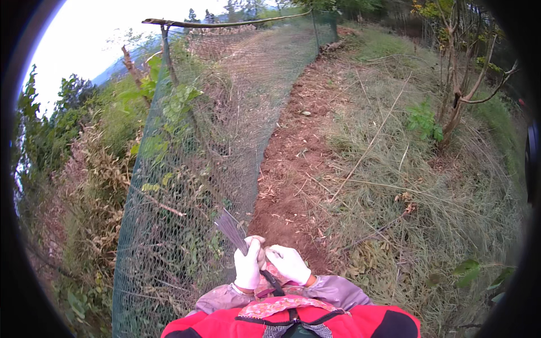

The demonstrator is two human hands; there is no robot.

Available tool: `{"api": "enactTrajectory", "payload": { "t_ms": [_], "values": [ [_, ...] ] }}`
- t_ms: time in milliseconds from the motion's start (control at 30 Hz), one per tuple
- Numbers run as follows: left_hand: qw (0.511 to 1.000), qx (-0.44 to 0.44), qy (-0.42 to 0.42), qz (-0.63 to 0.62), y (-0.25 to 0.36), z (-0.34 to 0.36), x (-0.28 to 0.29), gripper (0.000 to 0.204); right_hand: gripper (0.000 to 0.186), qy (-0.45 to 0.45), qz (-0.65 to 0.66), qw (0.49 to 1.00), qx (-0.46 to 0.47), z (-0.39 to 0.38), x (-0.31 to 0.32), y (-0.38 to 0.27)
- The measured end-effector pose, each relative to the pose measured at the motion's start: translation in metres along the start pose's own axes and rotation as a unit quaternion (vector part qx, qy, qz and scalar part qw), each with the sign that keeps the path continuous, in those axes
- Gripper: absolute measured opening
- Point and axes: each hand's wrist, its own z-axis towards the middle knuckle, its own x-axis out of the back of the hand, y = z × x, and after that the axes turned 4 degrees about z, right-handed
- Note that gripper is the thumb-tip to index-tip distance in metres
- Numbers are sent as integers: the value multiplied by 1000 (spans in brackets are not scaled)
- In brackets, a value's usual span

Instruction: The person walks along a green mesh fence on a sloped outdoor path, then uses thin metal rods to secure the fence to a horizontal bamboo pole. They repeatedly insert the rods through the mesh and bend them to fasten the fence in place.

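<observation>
My left hand (247,269), in a white glove, is closed around a bundle of thin, straight grey-purple strands (231,231). The bundle fans out at its upper end, and its exact kind is unclear. Close beside it, my right hand (289,265), also in a white glove, has its fingers curled inward toward the left hand. What these fingers hold, if anything, is hidden. A dark strap-like piece (273,283) shows just below the gloves. Both hands are in front of my body, near the lower end of a green mesh net (186,186).
The net runs away along the left, with a wooden pole (225,24) across its top. Beside it lies a strip of bare reddish soil (293,186). Cut grass (383,197) and loose sticks cover the ground at right, near a thin-branched shrub (452,107).
</observation>
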Motion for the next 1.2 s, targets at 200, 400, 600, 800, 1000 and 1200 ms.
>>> {"api": "enactTrajectory", "payload": {
  "t_ms": [200,400,600,800,1000,1200],
  "values": [
    [998,33,-39,-23,13,101,-4,16,28,41,-3,999,-25,94,11,17],
    [999,33,-15,-25,56,204,14,18,28,18,-15,999,-41,209,0,6],
    [1000,3,-7,5,91,258,26,20,28,6,-36,999,-15,273,-4,-22],
    [1000,18,-13,-11,100,290,19,20,24,4,-22,1000,-12,304,3,-25],
    [1000,13,8,-16,92,316,10,20,25,-26,-14,999,-33,332,18,-17],
    [997,-57,59,-10,93,343,-7,19,26,-96,-22,995,33,372,41,-25]
  ]
}}
